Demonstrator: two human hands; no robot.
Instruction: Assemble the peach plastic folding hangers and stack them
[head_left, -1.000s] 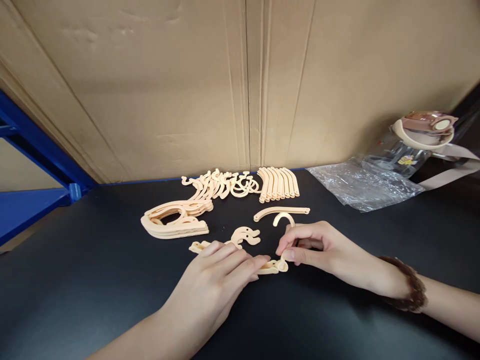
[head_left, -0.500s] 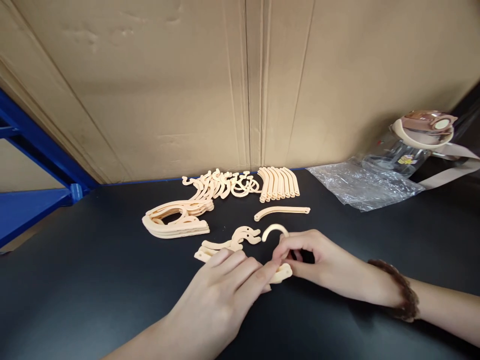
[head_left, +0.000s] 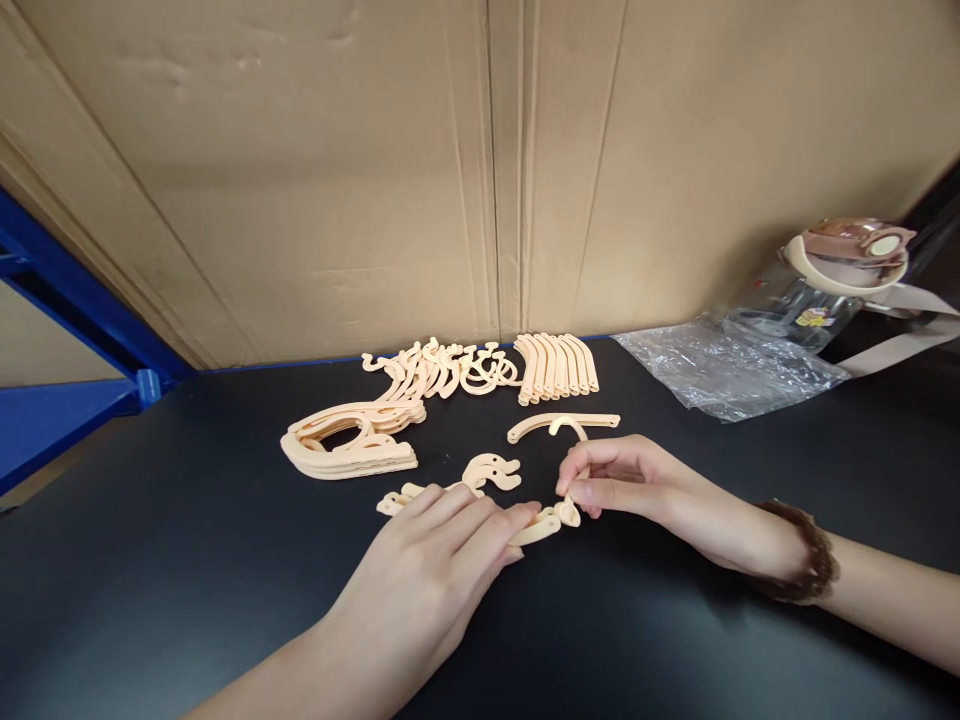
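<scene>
My left hand (head_left: 431, 570) is closed over a cream plastic hanger arm (head_left: 536, 530), whose holed end sticks out past the fingertips. Between thumb and fingers, my right hand (head_left: 622, 475) pinches a hanger hook (head_left: 576, 430), its curve pointing up and its rounded base against the end of that arm. Whether the two are joined I cannot tell. Just beyond my left fingers lie curved hanger pieces (head_left: 491, 470) with small holes, partly covered by the hand. A single slim hanger arm (head_left: 562, 425) rests on the table behind the hook.
On the black table (head_left: 187, 560), folded hangers (head_left: 352, 460) are stacked at left. Loose hooks (head_left: 427, 370) and a row of slim arms (head_left: 555, 368) lie along the cardboard wall (head_left: 337, 180). Clear plastic wrap (head_left: 735, 370) and a strapped water bottle (head_left: 817, 285) are at right.
My right hand has shifted slightly up and right with the hook, whose base now shows at the arm's end. My left hand has moved a little left with the hanger arm.
</scene>
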